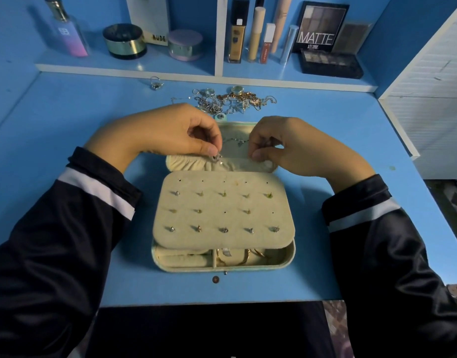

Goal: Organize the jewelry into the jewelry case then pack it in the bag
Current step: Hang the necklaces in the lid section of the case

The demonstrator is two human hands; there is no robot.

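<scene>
Blue tabletop's middle holds the open jewelry case — left hand pinches a silver piece at its lid pocket, right hand pinches the pocket edge, likely spreading it; jewelry pile waits near the back edge.

— What's the case lined with?
— My jewelry case is cream cloth, matt and velvety across the stud panel. Its gathered pocket is the same soft cloth, puckered.
— And the bit you're pinching?
— The little piece in my left hand is bright silvery metal, like the studs. The heap of chains glints too, some silver, some rose-gold.
— The table?
— Smooth blue table, with a faint sheen. My sleeves are dark glossy cloth with a matt white stripe. The perfume bottle looks like clear glass.
</scene>
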